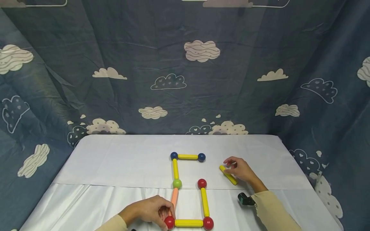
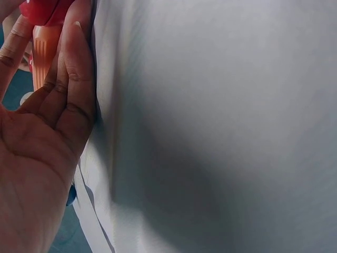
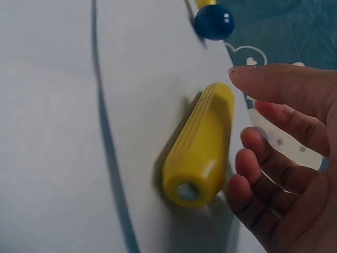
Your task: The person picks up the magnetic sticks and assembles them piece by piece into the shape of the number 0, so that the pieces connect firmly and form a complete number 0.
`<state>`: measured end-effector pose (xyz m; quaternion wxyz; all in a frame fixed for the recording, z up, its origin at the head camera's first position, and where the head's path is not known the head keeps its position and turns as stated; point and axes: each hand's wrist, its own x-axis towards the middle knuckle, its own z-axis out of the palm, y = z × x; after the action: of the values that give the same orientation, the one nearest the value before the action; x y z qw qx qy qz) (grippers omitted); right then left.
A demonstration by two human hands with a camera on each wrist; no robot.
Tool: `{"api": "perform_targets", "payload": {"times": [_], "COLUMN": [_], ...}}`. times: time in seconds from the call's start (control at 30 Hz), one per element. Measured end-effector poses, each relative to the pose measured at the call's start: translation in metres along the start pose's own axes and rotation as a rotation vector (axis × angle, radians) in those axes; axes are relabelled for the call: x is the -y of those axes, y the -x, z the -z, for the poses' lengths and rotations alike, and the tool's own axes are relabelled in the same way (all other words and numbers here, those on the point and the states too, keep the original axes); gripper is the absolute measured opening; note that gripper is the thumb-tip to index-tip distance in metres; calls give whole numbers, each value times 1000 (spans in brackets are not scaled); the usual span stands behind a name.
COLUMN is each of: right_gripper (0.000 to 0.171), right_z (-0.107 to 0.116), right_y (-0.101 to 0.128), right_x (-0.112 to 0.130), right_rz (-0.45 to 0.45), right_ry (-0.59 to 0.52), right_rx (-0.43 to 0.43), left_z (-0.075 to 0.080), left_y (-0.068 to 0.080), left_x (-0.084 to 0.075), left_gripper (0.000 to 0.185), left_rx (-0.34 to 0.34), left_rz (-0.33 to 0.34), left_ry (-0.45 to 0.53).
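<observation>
My left hand (image 1: pixel 152 209) pinches a red ball (image 1: pixel 169 222) at the near left corner of a frame made of rods and balls. An orange rod (image 1: pixel 174 198) runs from that corner up to a green ball (image 1: pixel 177 183); in the left wrist view the rod (image 2: pixel 45 52) shows between the fingers. Over on the right, a loose yellow rod (image 1: pixel 228 175) lies slantwise on the white cloth. Beside it my right hand (image 1: pixel 240 169) hovers with loosely bent fingers. The right wrist view shows a gap between those fingers and the ribbed yellow rod (image 3: pixel 200 147), whose near end has a metal-looking tip.
Yellow rods link the green ball to two blue balls (image 1: pixel 201 157) at the back. Another yellow rod (image 1: pixel 205 202) joins two red balls on the frame's right side. A white cloth (image 1: pixel 115 160) covers the table, with a dark cloud-patterned curtain (image 1: pixel 167 96) behind.
</observation>
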<state>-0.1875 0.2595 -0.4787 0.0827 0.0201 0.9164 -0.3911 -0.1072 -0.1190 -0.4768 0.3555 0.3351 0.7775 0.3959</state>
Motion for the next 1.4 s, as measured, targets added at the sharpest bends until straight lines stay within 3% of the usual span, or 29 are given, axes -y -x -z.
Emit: {"api": "perform_targets", "payload": {"times": [0.33,0.57,0.73,1.03,1.4], "right_gripper": [40,35,34,33,33], "right_z": [-5,-5,-10,-33,-55], "right_y": [-1,-2,-4,-13,-20], "right_x": [1,8,15,28,42], "right_rz": [0,-16,-8,-71,-116], "right_ry": [161,198,122,-64,-256], "right_rx": [38,46,53,109,104], "left_z": [1,0,1,1,0], "left_y": [-3,-2,-1,0,0], "left_x": [1,1,0,0,0], "left_gripper": [25,25,25,25,25], "left_rx": [7,1,-1,0,-1], "left_rz": [-22,-7,1,-9,-10], "left_ry": [-17,-15,-9,8,4]}}
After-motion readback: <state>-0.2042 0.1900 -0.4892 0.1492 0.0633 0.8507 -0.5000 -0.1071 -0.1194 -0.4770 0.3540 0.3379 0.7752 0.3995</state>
